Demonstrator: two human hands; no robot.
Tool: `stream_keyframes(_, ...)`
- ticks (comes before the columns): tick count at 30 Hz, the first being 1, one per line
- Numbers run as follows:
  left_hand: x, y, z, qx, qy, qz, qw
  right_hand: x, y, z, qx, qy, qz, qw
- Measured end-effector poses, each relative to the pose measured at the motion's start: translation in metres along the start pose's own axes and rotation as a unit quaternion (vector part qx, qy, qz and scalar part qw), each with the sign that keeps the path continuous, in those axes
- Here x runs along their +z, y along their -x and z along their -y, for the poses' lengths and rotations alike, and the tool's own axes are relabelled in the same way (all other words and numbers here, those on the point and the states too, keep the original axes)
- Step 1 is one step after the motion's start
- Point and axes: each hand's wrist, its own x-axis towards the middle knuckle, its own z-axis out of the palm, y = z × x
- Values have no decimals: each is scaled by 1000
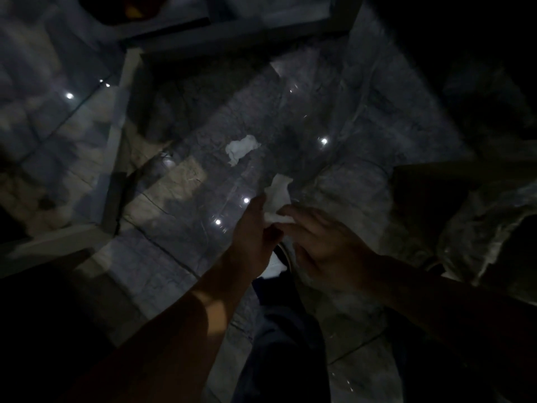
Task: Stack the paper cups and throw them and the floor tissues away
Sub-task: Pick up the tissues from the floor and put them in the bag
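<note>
The scene is dark. A crumpled white tissue (278, 196) is between my two hands, low over the glossy marble floor (180, 181). My left hand (255, 231) grips its lower left side. The fingers of my right hand (316, 237) touch its lower right edge; whether they grip it I cannot tell. A second crumpled white tissue (240, 149) lies on the floor farther ahead, apart from both hands. No paper cups are in view.
A pale frame or low ledge (116, 141) runs across the left and top of the view. A dark bulky shape (430, 199) sits at the right. My dark trouser leg (284, 330) and a shoe (279, 263) are below the hands.
</note>
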Motion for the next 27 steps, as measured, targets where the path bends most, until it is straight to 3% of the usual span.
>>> stream_keyframes(6,12,4,-8,23,6,69,997,-3,-3,1,-58,58,0,997)
stream_keyframes(10,8,1,-11,28,25,49,998,-4,-5,2,-79,121,33,989)
stream_keyframes(18,-8,-3,-11,32,-4,6,999,-2,-11,3,-101,102,46,989)
stream_keyframes(23,-20,-9,-4,84,17,30,996,3,-14,3,-114,88,42,989)
stream_keyframes(27,-39,-22,1,75,58,-56,994,5,-20,1,-121,56,44,990)
